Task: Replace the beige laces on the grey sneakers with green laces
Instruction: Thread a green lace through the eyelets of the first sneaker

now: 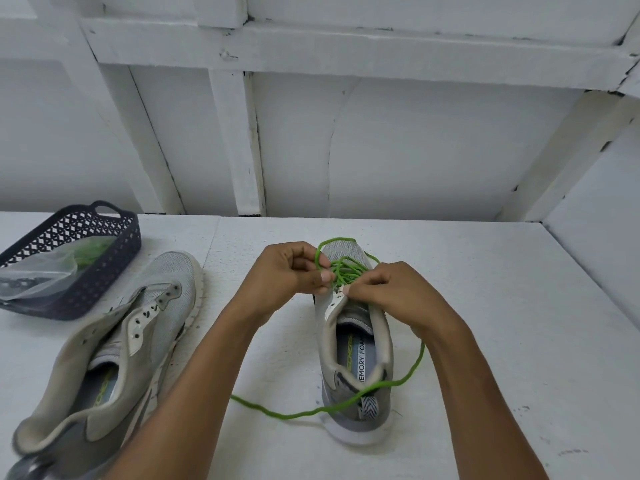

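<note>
A grey sneaker (356,355) stands upright in the middle of the white table, toe away from me, with a green lace (346,268) crossing its upper eyelets. My left hand (291,268) pinches the lace at the left eyelet row. My right hand (384,285) pinches the lace at the right eyelet row, close by the tongue. One long free end of the lace trails past the heel and across the table to the left. A second grey sneaker (114,344) lies tilted at the left with bare eyelets and no lace.
A dark lattice basket (104,271) stands at the back left, holding a clear plastic bag (45,268) with something green inside. The white table (502,306) ends at a white framed wall behind and a side wall at right.
</note>
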Demonstrator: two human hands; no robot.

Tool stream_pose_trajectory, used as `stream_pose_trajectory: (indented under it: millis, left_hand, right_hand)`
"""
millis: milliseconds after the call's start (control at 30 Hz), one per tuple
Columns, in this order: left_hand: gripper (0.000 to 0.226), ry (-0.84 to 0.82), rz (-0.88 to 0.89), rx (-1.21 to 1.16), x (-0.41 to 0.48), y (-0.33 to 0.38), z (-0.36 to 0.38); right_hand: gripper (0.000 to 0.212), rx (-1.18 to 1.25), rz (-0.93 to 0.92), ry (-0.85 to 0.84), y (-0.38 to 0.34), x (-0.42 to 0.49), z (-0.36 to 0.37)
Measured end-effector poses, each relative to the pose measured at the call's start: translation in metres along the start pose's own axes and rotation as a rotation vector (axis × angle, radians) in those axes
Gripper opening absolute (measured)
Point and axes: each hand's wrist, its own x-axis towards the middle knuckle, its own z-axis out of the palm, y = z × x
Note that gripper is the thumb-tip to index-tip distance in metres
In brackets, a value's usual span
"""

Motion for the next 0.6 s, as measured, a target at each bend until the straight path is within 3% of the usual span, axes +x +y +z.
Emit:
stream_pose_trajectory:
  millis: [333,600]
  left_hand:
    - [0.014,-0.009,0.006,0.118,0.0026,-0.001,-0.0008]
    - [0.014,-0.008,0.028,0.253,0.0043,-0.0043,0.0021]
  right_hand:
    - [0.015,0.094,-0.005,-0.038,0.0071,0.0026,0.0]
    - [0.014,-0.014,-0.026,0.001,0.0073,0.0058,0.0068]
